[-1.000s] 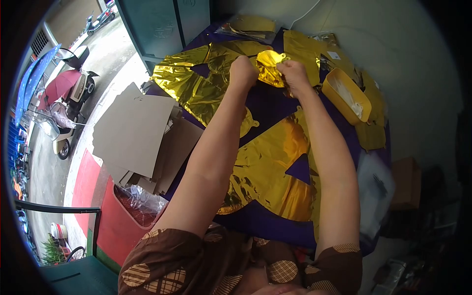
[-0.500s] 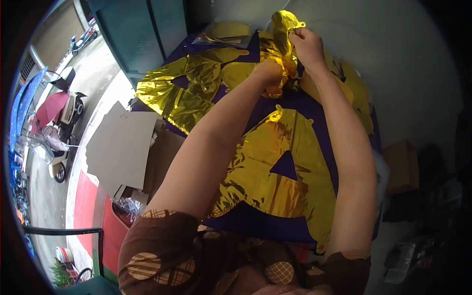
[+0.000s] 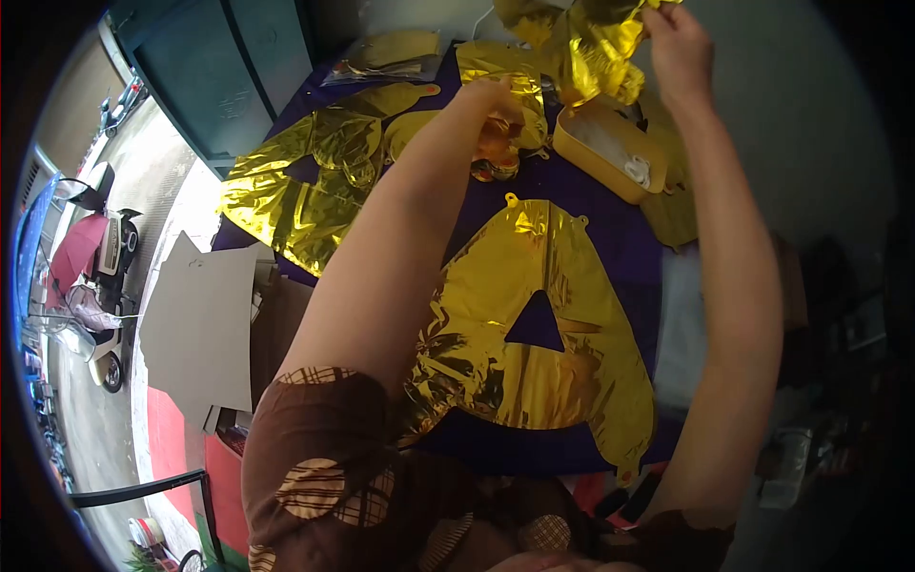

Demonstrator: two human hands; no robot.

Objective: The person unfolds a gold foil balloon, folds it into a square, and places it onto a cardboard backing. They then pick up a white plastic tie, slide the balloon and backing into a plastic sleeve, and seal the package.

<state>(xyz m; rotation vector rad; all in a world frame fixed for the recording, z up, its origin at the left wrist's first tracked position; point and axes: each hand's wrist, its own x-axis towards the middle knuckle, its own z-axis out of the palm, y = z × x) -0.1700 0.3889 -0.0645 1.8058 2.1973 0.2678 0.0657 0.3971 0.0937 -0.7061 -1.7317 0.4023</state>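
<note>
Purple tabletop (image 3: 624,253) beneath us; yellow plastic tub (image 3: 596,172) our landmark. Above tub's far end, loose gold foil balloon (image 3: 600,48), our right hand (image 3: 681,48) pinching its edge, fingertips together. Left of tub, our left hand (image 3: 491,103) at crumpled foil (image 3: 534,110); we cannot tell its grip. Nearer us than tub, flat A-shaped foil balloon (image 3: 543,381). Foil likely light, limp, slippery, easily creased: best held by edge.

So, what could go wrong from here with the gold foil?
The raised foil, pinched near its edge by the right hand, might crease or tear. It could snag on the tub, just below it in view. The A-shaped foil might slide off, as one leg reaches the table's edge.
</note>
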